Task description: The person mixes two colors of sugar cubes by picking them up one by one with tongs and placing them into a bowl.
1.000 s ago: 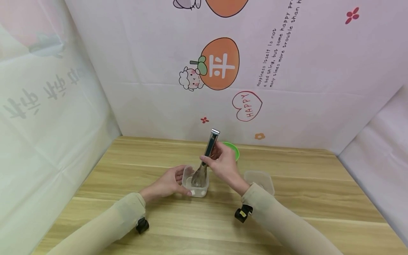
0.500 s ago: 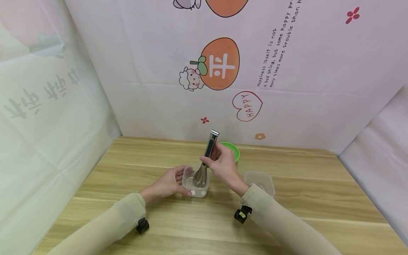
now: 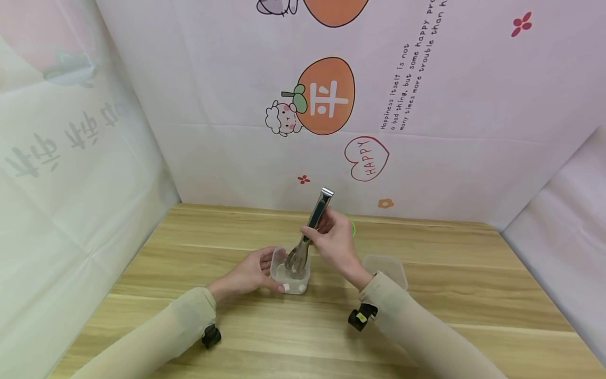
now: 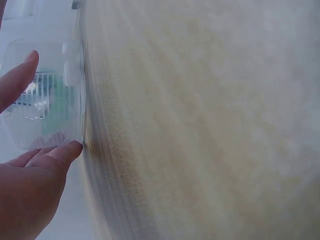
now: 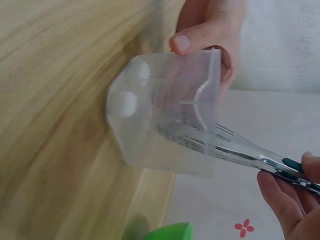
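Observation:
My left hand [image 3: 246, 272] grips a clear plastic container [image 3: 279, 255], thumb on the near side and fingers on the far left side. Two small white roundish things [image 5: 127, 103] show low in it through the wall. My right hand [image 3: 336, 239] holds metal food tongs [image 3: 316, 213] with dark green grips, thumb on one arm and fingers on the other. The tongs stand tilted, their slotted heads down inside the container. Whether the heads hold anything is hard to tell; a small pale spot shows near them in the head view.
A green bowl [image 3: 353, 227] sits behind my right hand, mostly hidden. To the right, another clear plastic container [image 3: 385, 263] stands partly behind my right wrist. A printed white cloth [image 3: 227, 168] rises at the table's back edge, with white sheets on both sides.
The tongs have risen a little, and their handle end has leaned right as my right hand shifted slightly up and right. My left hand and the container have stayed in place.

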A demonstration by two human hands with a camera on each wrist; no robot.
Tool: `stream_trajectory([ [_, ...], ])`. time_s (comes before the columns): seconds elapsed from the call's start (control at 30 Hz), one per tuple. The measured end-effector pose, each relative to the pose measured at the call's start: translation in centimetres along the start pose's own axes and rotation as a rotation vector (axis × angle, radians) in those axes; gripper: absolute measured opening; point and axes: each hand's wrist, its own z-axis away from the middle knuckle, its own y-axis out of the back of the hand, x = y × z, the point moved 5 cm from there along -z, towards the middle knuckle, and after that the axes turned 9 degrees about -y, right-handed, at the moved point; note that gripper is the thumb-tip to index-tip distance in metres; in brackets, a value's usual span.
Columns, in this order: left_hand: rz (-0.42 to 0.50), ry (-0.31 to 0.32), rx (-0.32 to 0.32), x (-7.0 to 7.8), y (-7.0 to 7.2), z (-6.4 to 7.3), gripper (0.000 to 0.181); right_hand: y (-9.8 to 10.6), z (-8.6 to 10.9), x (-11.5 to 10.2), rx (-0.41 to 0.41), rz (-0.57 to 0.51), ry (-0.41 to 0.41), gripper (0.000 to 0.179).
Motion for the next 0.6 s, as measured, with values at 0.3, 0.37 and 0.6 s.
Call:
stream_trajectory([
  [0.3,0.008,0.000,-0.001,0.1,0.1,0.1,0.102,1.6,-1.0,-1.8,0.010,-0.082,0.017,0.020],
  [0.37,0.003,0.000,-0.002,0.1,0.1,0.1,0.102,2.1,-1.2,-2.1,0.011,-0.101,0.011,0.021],
  [0.6,-0.001,-0.003,-0.005,-0.1,0.1,0.1,0.103,4.4,-2.5,-2.9,0.024,-0.132,0.044,0.020],
])
